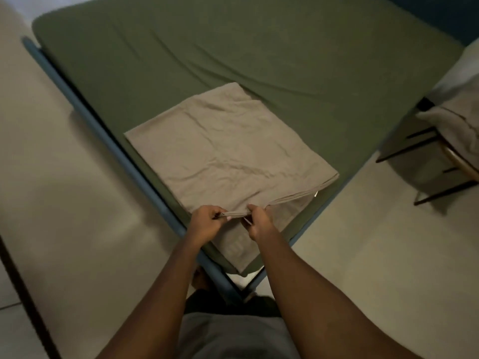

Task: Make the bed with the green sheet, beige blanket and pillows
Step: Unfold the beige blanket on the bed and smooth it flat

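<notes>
Now, with the left hand (204,224) and right hand (259,222) both pinching the near hem of the folded beige cloth blanket (225,151) lying lower-centre on the green fitted sheet (259,47), lifting evenly should unfold it squarely.

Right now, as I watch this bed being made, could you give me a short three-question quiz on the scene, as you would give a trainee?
1. True or false: the green sheet is spread out, not folded.
2. Which hands hold the near edge of the beige cloth? A) the left only B) the right only C) both
3. Fill in: the bed frame is coloured ____.

Key
1. True.
2. C: the left hand and the right hand both pinch that edge.
3. Blue.
</notes>
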